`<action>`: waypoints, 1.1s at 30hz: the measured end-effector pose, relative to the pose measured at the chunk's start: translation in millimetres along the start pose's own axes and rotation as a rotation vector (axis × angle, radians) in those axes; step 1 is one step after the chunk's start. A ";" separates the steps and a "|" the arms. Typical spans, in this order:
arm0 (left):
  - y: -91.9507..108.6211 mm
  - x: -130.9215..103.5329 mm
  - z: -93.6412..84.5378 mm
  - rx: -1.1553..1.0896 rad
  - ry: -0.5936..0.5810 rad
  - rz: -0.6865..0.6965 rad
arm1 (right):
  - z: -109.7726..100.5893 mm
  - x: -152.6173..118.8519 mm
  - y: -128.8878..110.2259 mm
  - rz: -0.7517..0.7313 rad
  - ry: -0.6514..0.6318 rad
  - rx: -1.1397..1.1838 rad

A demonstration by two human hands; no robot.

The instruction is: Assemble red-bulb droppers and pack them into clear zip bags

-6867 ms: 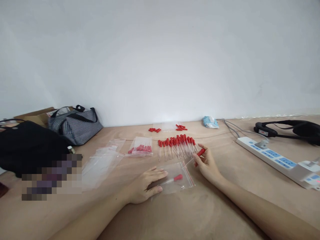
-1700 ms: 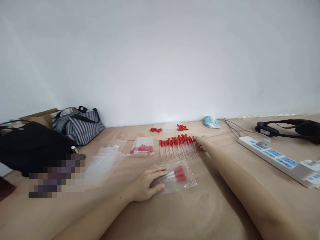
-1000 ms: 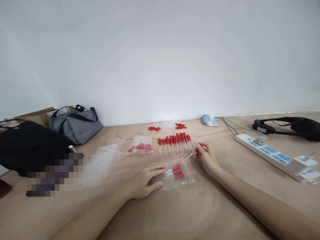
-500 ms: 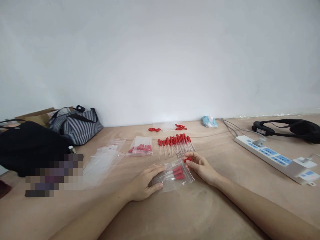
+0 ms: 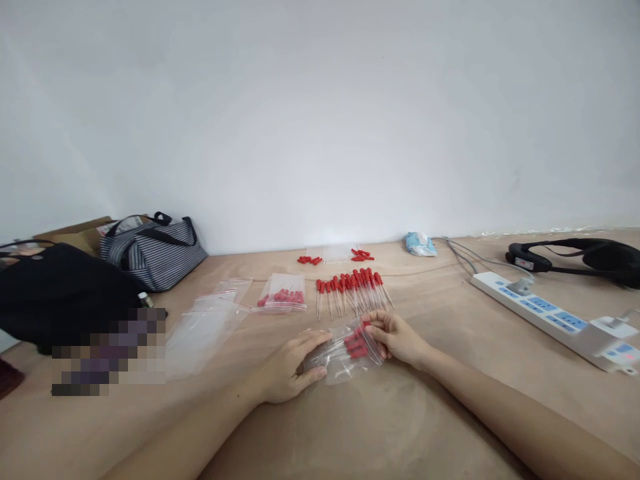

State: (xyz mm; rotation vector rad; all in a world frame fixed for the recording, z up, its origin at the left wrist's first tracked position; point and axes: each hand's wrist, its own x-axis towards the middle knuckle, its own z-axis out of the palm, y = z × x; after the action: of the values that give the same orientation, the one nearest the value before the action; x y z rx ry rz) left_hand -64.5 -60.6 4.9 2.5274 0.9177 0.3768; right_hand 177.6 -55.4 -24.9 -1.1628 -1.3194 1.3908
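A clear zip bag [image 5: 340,375] lies on the table, with several red-bulbed droppers [image 5: 357,349] inside it. My left hand [image 5: 287,367] grips the bag's closed left end between thumb and fingers. At the open right end, my right hand [image 5: 400,340] pinches a dropper by its red bulb [image 5: 367,325]; the dropper's glass tube is within the bag. Just beyond my hands, a row of loose droppers [image 5: 350,287] lies with bulbs pointing away from me. Left of that row is a filled zip bag [image 5: 285,283] of droppers.
Flat zip bags [image 5: 210,330] are spread at the left. Loose red bulbs [image 5: 310,260] and glass tubes lie near the wall. A striped bag [image 5: 160,253] and a black bag [image 5: 65,287] stand far left. On the right are a power strip [image 5: 545,317], a black headset [image 5: 575,257] and a blue packet [image 5: 420,244].
My right hand has moved slightly left and down, carrying its dropper further into the bag. My left hand stays in place on the bag.
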 end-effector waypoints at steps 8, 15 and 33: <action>-1.4 1.0 2.5 -0.013 0.025 0.029 | 4.1 5.9 6.8 0.015 0.105 0.006; -0.3 0.9 2.0 -0.015 0.031 0.020 | 7.9 4.8 4.6 -0.031 0.009 0.007; -2.6 0.6 2.0 -0.014 -0.012 0.027 | -66.1 81.0 -3.0 -0.008 0.719 -0.624</action>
State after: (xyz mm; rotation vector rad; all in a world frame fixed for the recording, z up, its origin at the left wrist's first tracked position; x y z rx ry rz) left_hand -64.7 -59.0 2.0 2.5293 0.8738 0.3747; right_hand 227.5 36.5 -27.0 -1.8376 -1.2216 0.4343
